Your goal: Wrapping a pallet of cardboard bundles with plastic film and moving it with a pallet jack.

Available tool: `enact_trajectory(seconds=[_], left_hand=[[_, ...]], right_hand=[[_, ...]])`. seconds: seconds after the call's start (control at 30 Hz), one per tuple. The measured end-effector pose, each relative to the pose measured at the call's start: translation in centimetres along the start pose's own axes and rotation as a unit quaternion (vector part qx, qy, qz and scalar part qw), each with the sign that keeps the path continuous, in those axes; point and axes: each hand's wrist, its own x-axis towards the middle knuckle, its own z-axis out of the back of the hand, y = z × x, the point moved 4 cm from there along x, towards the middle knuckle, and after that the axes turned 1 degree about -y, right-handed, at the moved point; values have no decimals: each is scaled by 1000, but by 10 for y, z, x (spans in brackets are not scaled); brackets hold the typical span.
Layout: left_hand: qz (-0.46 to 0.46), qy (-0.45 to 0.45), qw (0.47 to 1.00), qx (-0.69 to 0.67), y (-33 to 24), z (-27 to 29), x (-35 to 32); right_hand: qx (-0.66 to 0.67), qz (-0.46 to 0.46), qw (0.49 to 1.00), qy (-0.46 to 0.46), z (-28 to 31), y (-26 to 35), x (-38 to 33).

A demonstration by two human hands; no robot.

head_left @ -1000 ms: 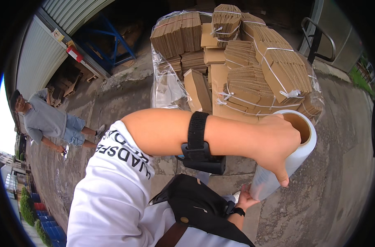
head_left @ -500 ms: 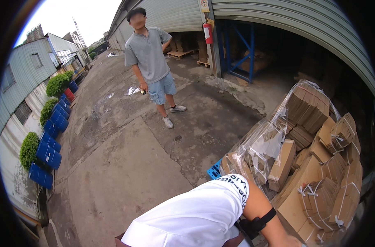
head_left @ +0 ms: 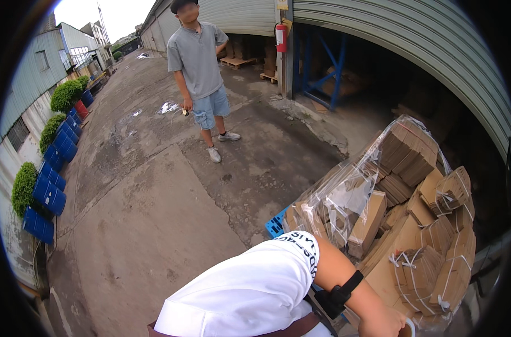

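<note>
My left arm comes up from the lower edge in a white short sleeve (head_left: 238,286), with a black device on a band (head_left: 337,297) around the forearm. At the bottom right my left hand (head_left: 382,324) is closed on a round thing with a pale rim (head_left: 409,328), mostly cut off by the frame, its kind not clear. Beside that hand stands a large stack of flattened cardboard (head_left: 379,281), with bundles tied by white string (head_left: 418,275) and clear plastic wrap (head_left: 337,196) over its far side. My right hand does not show.
A blue pallet (head_left: 275,223) juts out under the stack. Ahead, a person in a grey shirt (head_left: 196,62) stands on the concrete yard (head_left: 143,208), holding something small. Blue drums (head_left: 49,194) line the left wall. A half-raised shutter (head_left: 418,33) and fire extinguisher (head_left: 281,37) are on the right.
My view has shifted, so the stack and the person sit further left. My left hand and the round thing's rim have come further into the picture at the lower edge.
</note>
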Motion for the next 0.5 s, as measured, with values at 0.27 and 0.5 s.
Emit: enact_trajectory(seconds=[0.27,0.5], left_hand=[[9,-25,1000,-2,2,-5,-10],[41,-5,998,-37,0,8,0]], right_hand=[[-27,-31,996,78,-10,18,20],[-36,-83,989,116,-12,9,23]])
